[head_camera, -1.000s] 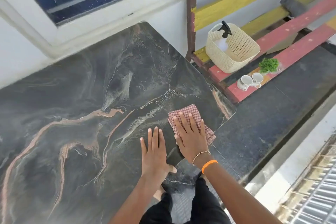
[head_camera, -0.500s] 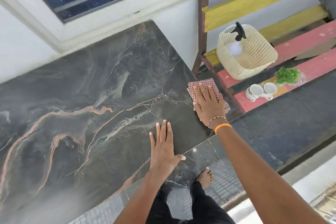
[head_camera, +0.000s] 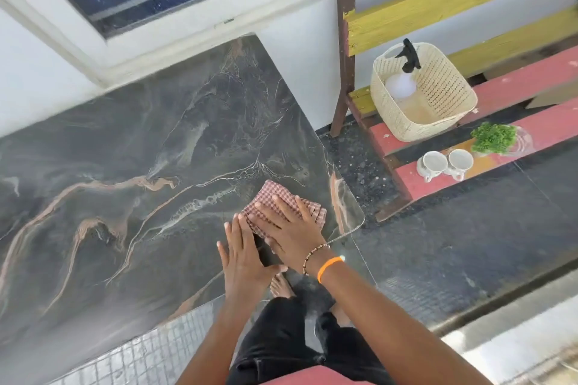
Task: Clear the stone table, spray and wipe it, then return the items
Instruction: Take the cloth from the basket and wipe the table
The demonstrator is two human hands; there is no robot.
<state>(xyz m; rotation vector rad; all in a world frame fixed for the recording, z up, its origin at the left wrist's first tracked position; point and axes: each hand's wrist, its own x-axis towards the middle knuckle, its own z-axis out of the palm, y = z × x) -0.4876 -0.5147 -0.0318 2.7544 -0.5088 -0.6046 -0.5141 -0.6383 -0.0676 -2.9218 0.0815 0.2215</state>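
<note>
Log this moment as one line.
stage: wiping | right hand: flat on checked cloth | left hand: flat on stone table

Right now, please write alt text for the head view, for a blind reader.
The right hand presses a checked cloth on the dark stone table; the left hand lies flat beside it. A basket with a spray bottle, two cups and a plant wait on the bench.

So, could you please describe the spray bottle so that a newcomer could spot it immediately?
Find the painted slatted bench right of the stone table. At its near end sits a cream woven basket. The spray bottle stands inside: translucent white body, black trigger head, unlike the white cups and green plant nearby.
</note>
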